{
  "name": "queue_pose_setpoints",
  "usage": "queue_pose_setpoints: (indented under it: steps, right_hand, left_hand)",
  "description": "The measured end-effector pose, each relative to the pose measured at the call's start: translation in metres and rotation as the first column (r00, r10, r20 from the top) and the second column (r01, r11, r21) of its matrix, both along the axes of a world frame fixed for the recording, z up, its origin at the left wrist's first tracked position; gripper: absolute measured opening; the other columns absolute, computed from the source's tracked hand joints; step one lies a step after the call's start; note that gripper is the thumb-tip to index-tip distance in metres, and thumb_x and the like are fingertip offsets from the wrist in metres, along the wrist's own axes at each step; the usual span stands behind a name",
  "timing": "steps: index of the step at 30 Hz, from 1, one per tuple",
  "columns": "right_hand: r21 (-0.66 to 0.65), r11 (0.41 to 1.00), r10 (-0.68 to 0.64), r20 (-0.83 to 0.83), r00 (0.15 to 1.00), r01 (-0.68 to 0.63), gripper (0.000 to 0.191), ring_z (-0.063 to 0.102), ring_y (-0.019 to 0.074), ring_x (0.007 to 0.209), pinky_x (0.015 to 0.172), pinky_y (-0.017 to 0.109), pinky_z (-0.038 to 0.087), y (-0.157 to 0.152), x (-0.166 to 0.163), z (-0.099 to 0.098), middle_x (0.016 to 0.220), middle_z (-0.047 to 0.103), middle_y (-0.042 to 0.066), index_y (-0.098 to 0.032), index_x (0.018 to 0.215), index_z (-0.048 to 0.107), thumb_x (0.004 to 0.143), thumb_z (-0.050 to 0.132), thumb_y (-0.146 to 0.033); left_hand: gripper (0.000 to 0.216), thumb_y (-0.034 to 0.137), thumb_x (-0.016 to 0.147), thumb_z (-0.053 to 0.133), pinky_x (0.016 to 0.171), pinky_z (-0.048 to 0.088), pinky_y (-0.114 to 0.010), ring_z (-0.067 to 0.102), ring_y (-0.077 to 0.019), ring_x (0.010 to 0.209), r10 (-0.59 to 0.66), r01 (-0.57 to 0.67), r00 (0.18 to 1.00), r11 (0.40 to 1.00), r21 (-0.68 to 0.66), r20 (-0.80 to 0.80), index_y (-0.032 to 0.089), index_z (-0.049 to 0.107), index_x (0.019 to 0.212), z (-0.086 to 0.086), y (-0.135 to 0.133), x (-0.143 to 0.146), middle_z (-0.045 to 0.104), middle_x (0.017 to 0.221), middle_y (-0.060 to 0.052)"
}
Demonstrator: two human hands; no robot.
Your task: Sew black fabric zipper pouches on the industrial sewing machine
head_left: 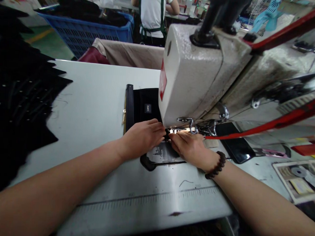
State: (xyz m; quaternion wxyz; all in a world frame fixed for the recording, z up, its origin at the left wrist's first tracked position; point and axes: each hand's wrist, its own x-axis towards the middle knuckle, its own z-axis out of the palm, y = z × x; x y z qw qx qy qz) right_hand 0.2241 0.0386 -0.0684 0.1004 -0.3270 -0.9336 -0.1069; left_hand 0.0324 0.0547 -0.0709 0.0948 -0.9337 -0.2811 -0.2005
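My left hand (142, 135) lies palm down on a black fabric piece (145, 105) with a small label, fingers together and pressed against the cloth just left of the needle area (179, 130). My right hand (189, 146), a bead bracelet on its wrist, meets it from the right, fingertips pinched on the fabric edge under the presser foot. The white sewing machine head (197, 71) stands right above both hands and hides the far part of the fabric.
A pile of black cut pieces (21, 103) covers the table's left side. A phone (235, 144) and a small tray of bobbins (300, 178) lie at right. Behind the table are a blue crate (93, 33) and a person in a white shirt (153, 11).
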Motion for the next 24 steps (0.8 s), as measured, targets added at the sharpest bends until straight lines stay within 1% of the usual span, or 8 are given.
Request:
queue_pose_setpoints:
  steps: [4, 7, 10, 12, 16, 19, 21, 24]
  right_hand:
    - [-0.017, 1.000, 0.008, 0.017, 1.000, -0.007, 0.022, 0.047, 0.0127, 0.058, 0.052, 0.025, 0.034, -0.001, -0.002, 0.001, 0.062, 0.055, 0.003, -0.013, 0.076, 0.058, 0.087, 0.039, -0.011]
    - [-0.037, 0.999, 0.019, 0.032, 0.999, -0.018, 0.023, 0.047, 0.0130, 0.060, 0.052, 0.025, 0.034, -0.001, 0.000, -0.002, 0.064, 0.055, 0.003, -0.013, 0.080, 0.058, 0.088, 0.037, -0.009]
    - [-0.054, 0.997, 0.047, 0.005, 0.999, -0.047, 0.024, 0.047, 0.0124, 0.061, 0.055, 0.025, 0.036, 0.000, 0.006, -0.005, 0.065, 0.056, 0.003, -0.013, 0.087, 0.058, 0.089, 0.035, -0.009]
    - [-0.062, 0.996, 0.067, -0.033, 0.997, -0.069, 0.023, 0.047, 0.0118, 0.059, 0.055, 0.024, 0.036, -0.002, 0.013, -0.004, 0.065, 0.056, 0.003, -0.014, 0.089, 0.059, 0.089, 0.036, -0.011]
    - [-0.040, 0.999, 0.008, -0.090, 0.996, -0.011, 0.023, 0.051, 0.0121, 0.060, 0.057, 0.024, 0.038, -0.010, 0.023, 0.001, 0.066, 0.058, 0.004, -0.015, 0.084, 0.061, 0.089, 0.039, -0.018]
    - [-0.014, 1.000, -0.015, -0.124, 0.992, 0.013, 0.023, 0.053, 0.0123, 0.063, 0.059, 0.024, 0.039, -0.011, 0.020, 0.000, 0.068, 0.060, 0.004, -0.015, 0.085, 0.061, 0.090, 0.039, -0.019]
    - [-0.034, 0.999, -0.026, -0.142, 0.989, 0.022, 0.024, 0.053, 0.0126, 0.065, 0.060, 0.024, 0.040, -0.007, 0.014, -0.005, 0.071, 0.061, 0.005, -0.015, 0.087, 0.061, 0.090, 0.038, -0.019]
    - [-0.099, 0.993, -0.077, -0.105, 0.992, 0.066, 0.027, 0.050, 0.0121, 0.061, 0.058, 0.024, 0.038, -0.001, 0.003, -0.011, 0.066, 0.058, 0.004, -0.014, 0.082, 0.061, 0.090, 0.036, -0.017]
  left_hand:
    - [0.029, 0.016, 0.090, 0.036, 0.067, 0.045, -0.027, 0.056, -0.0156, 0.070, -0.051, 0.054, 0.997, 0.997, 0.047, -0.063, 0.014, 0.060, 0.073, -0.001, -0.001, 0.002, 0.062, 0.077, -0.004]
    - [0.030, 0.015, 0.090, 0.034, 0.069, 0.046, -0.028, 0.056, -0.0161, 0.073, -0.073, 0.071, 0.990, 0.997, -0.024, -0.117, 0.012, 0.059, 0.076, 0.001, -0.003, 0.002, 0.061, 0.078, -0.005]
    - [0.033, 0.015, 0.091, 0.030, 0.069, 0.047, -0.029, 0.056, -0.0174, 0.075, -0.098, 0.092, 0.990, 0.994, -0.061, -0.099, 0.011, 0.060, 0.078, 0.005, -0.004, 0.003, 0.061, 0.078, -0.007]
    - [0.035, 0.015, 0.092, 0.029, 0.064, 0.047, -0.030, 0.056, -0.0179, 0.072, -0.109, 0.107, 0.992, 0.994, -0.037, -0.060, 0.010, 0.060, 0.078, 0.006, -0.004, 0.004, 0.061, 0.076, -0.007]
    - [0.038, 0.012, 0.091, 0.027, 0.058, 0.045, -0.029, 0.054, -0.0166, 0.064, -0.119, 0.119, 0.993, 0.993, 0.016, -0.003, 0.011, 0.060, 0.072, 0.008, -0.003, 0.005, 0.059, 0.068, -0.006]
    - [0.039, 0.012, 0.091, 0.028, 0.056, 0.044, -0.027, 0.053, -0.0159, 0.062, -0.114, 0.113, 0.993, 0.993, 0.044, 0.017, 0.012, 0.058, 0.066, 0.008, -0.003, 0.004, 0.058, 0.065, -0.005]
    - [0.039, 0.013, 0.091, 0.028, 0.057, 0.044, -0.027, 0.053, -0.0160, 0.063, -0.108, 0.108, 0.994, 0.993, 0.045, 0.009, 0.012, 0.058, 0.066, 0.007, -0.003, 0.004, 0.058, 0.066, -0.005]
    - [0.039, 0.014, 0.092, 0.027, 0.061, 0.046, -0.028, 0.054, -0.0166, 0.065, -0.091, 0.091, 0.996, 0.995, 0.051, -0.003, 0.012, 0.059, 0.070, 0.003, -0.003, 0.004, 0.060, 0.071, -0.007]
